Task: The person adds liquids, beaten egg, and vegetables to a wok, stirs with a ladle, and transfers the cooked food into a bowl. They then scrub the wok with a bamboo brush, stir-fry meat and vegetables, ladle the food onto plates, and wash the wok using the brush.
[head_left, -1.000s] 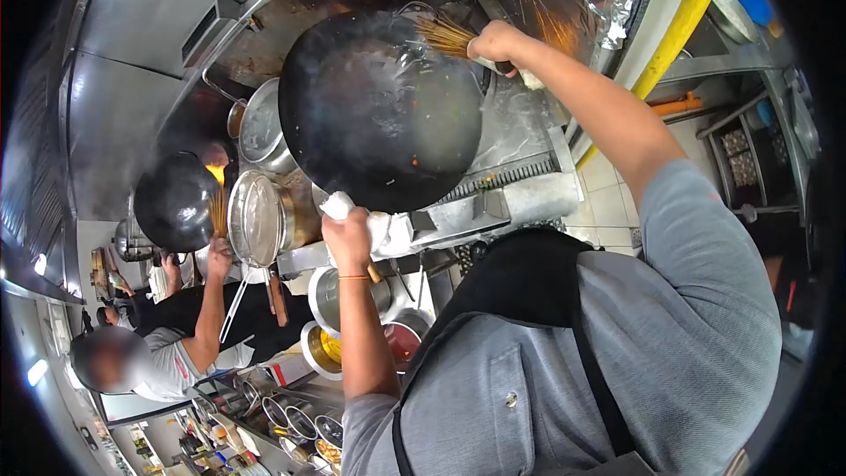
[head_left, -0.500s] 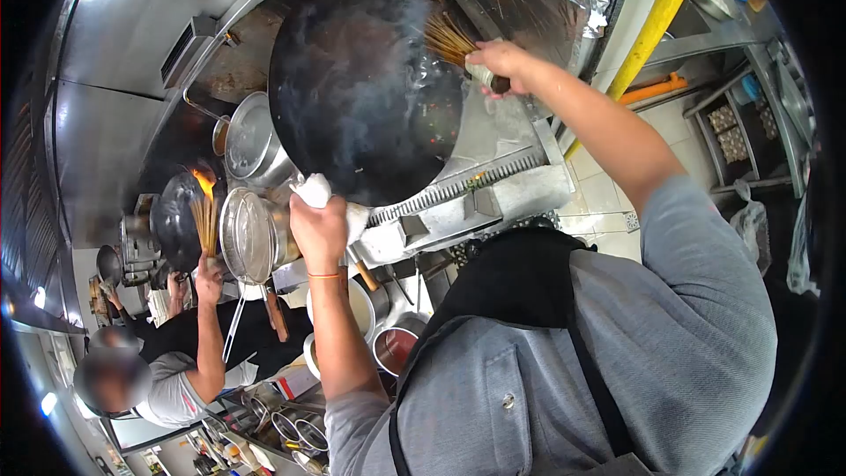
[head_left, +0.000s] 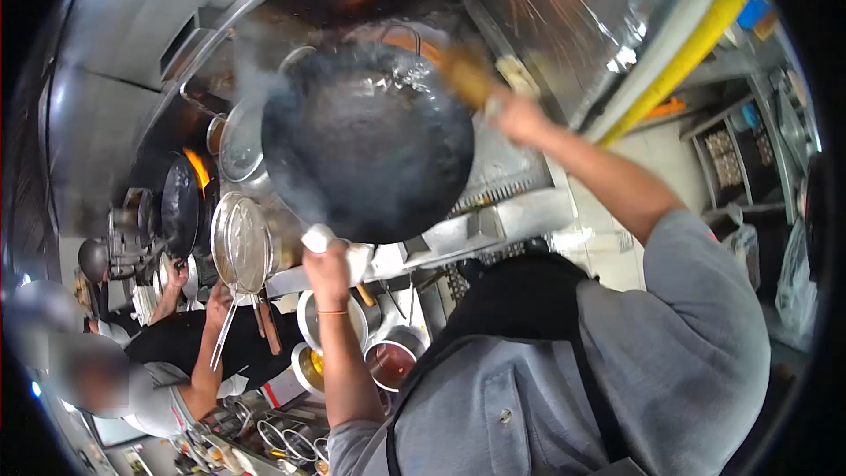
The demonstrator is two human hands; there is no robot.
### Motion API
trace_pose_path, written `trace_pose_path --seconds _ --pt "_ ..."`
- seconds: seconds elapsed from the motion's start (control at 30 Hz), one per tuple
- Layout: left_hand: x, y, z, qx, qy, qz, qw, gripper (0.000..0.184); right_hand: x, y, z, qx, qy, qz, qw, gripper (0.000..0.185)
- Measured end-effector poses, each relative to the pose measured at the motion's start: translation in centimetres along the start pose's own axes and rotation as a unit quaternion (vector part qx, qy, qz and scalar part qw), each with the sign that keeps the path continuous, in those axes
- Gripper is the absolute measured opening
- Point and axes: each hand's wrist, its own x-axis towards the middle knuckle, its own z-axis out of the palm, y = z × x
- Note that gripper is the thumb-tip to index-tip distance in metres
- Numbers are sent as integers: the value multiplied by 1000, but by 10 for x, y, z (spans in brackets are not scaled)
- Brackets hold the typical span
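A large black wok (head_left: 370,141) sits over the stove, with smoke rising about its left side and a wet shine near its upper edge. My left hand (head_left: 326,269) is closed round a white cloth (head_left: 317,238) at the wok's near left edge. Past the wok's upper right edge, my right hand (head_left: 518,117) grips a bundled bristle brush (head_left: 465,76), which is blurred by motion. The brush bristles point up and left, close to the rim.
At left a co-worker's hand (head_left: 220,304) is near a strainer (head_left: 241,242); a second wok (head_left: 181,210) stands tilted by a flame (head_left: 197,169). Pots, one with red contents (head_left: 390,364), stand below. A yellow pipe (head_left: 683,53) runs at upper right.
The brush has moved from inside the wok to its upper right edge. The wok appears lower in view, with its inside darker. The co-worker's wok has tilted and their brush is no longer visible.
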Motion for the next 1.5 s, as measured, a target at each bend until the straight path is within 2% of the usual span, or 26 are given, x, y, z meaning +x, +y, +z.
trace_pose_path --seconds 0.03,0.07,0.13,0.2,0.4,0.53,0.57,0.6,0.63,0.67,0.73,0.77,0.83,0.87,0.93,1.0,1.07,1.1,1.13,1.17,1.2,1.27,1.3,1.4,1.47,1.5 --pt "4 -10 8 -55 17 -65 996 5 8 -43 -14 -47 204 -174 962 62" --pt "5 -16 20 -108 29 -131 985 6 56 -56 -29 -56 284 -393 873 66" --pt "20 -18 46 -126 18 -243 962 12 46 -150 -45 -48 219 -408 885 68" --pt "41 -36 80 -313 -7 -292 904 19 61 -201 -37 -45 266 -494 827 65" --pt "66 -47 127 -369 -2 -304 878 25 154 -236 1 -16 324 -418 849 63" --pt "74 -67 135 -363 -20 -304 880 21 219 -163 117 14 369 -287 884 50" --pt "74 -69 134 -363 -26 -309 879 20 226 -144 138 -130 262 -257 921 44" --pt "74 -68 134 -361 -34 -315 877 20 195 -135 155 -127 81 -201 968 42" --pt "75 -64 134 -365 -38 -313 876 20 237 -85 189 -57 -18 -399 915 48" --pt "74 -60 132 -366 -37 -317 874 23 177 -91 190 -8 -136 -230 964 61" --pt "69 -56 128 -366 -43 -327 870 26 116 -77 142 -170 -215 -399 875 67" --pt "71 -51 127 -366 -39 -323 872 26 87 -87 100 -286 -218 -361 860 70" --pt "71 -51 127 -372 -33 -330 867 29 103 -92 33 -551 -106 -245 791 66" --pt "66 -54 128 -367 -36 -334 867 29 135 -89 16 -521 113 -61 844 63" --pt "71 -53 133 -386 -18 -324 863 29 150 -115 28 -227 421 -163 863 43" --pt "71 -56 134 -387 -21 -329 861 28 186 -126 79 -74 481 -228 843 38" --pt "71 -51 134 -370 -39 -342 863 26 220 -106 141 -147 137 -91 975 37" --pt "72 -52 137 -369 -39 -341 864 26 169 -113 163 -191 -1 -186 964 38" --pt "71 -58 138 -379 -43 -336 861 25 143 -94 188 -53 -75 -286 954 51" --pt "72 -62 142 -395 -46 -328 857 24 142 -72 199 -100 -51 -371 922 66" --pt "71 -63 144 -413 -48 -321 851 24 130 -69 165 -161 -141 -360 908 70" --pt "68 -49 141 -422 -23 -327 845 22 99 -94 74 -421 -93 -251 866 53" --pt "69 -52 143 -416 -18 -339 844 22 123 -103 48 -537 44 -95 837 39" --pt "67 -50 145 -410 -9 -343 845 23 176 -124 31 -172 438 -127 873 22" --pt "68 -63 150 -415 -16 -334 846 23 221 -108 79 -113 374 -151 908 32" --pt "68 -64 153 -426 -27 -321 845 24 219 -97 114 -218 283 -148 922 35"
